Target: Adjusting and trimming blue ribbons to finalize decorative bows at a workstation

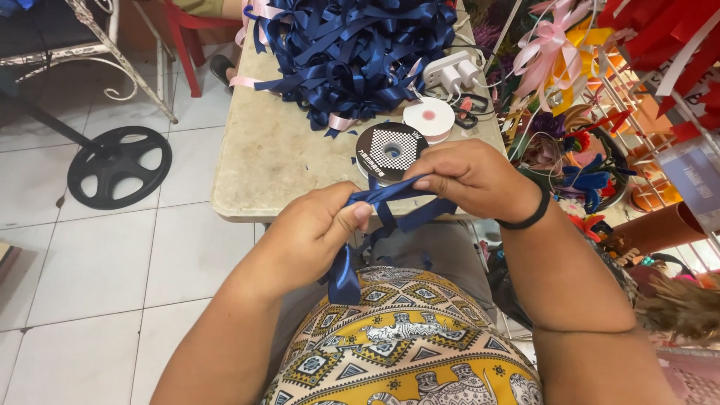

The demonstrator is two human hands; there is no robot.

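A length of navy satin ribbon [390, 193] is pinched between the thumb and fingers of the left hand [315, 229] and gripped again by the closed fingers of the right hand [469, 176], just apart at 2 o'clock from the left. The glossy, flat strip is held taut between them, its long axis running from lower left up to upper right; a loose tail [343, 276] hangs from the left fist toward 6 o'clock, over a patterned yellow garment [405, 345]. A black band [525, 219] is worn on the right wrist.

At 12 o'clock from the hands, a round ribbon spool [390, 150] lies flat near the rounded front edge of a pale stone-like table [270, 161]. Farther up, a tangled heap of navy ribbon [352, 52] is piled, with a white spool [429, 118] and a white power strip [450, 73] beside it at 1 o'clock. Open tiled floor [97, 262] is seen at 9 o'clock, where a black wheel-shaped disc [118, 166] lies.
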